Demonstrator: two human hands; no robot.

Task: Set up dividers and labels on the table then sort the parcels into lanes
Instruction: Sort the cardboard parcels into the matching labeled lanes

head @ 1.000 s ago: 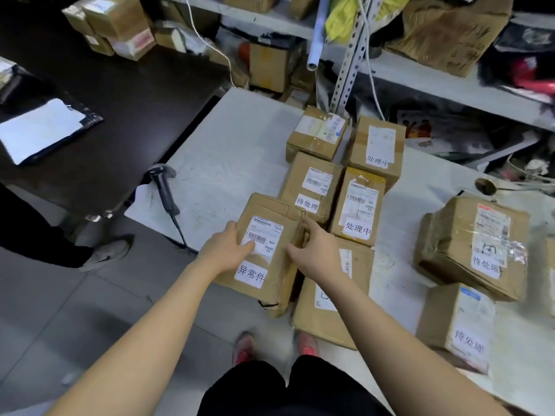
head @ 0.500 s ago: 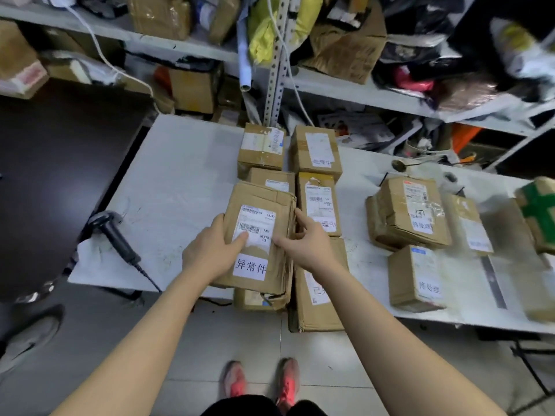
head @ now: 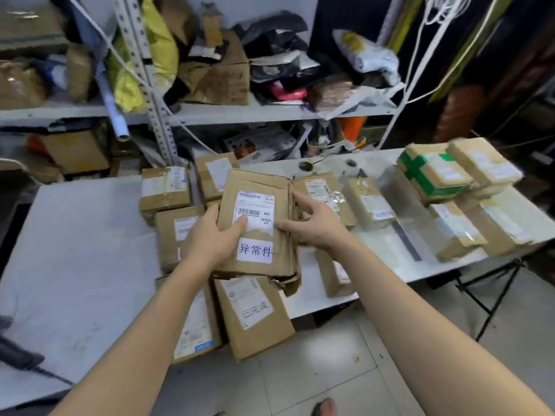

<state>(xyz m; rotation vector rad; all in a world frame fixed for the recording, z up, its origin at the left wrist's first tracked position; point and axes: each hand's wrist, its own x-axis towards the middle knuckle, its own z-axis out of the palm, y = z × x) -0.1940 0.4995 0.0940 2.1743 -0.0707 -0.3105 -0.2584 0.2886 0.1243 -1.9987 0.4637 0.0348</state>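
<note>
Both hands (head: 210,238) have lifted the parcel (head: 261,217) above the table (head: 81,235).

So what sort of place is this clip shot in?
Probably a parcel sorting or storage room: labelled cardboard parcels cover a white table, and a metal shelf behind holds mailer bags and boxes.

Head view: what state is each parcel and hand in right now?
Crumpled brown cardboard parcel with white label: lifted, gripped both sides.
Left hand: closed on its left edge.
Right hand: fingers on its right edge.
Green-taped brown parcel: resting on the white table.
</note>
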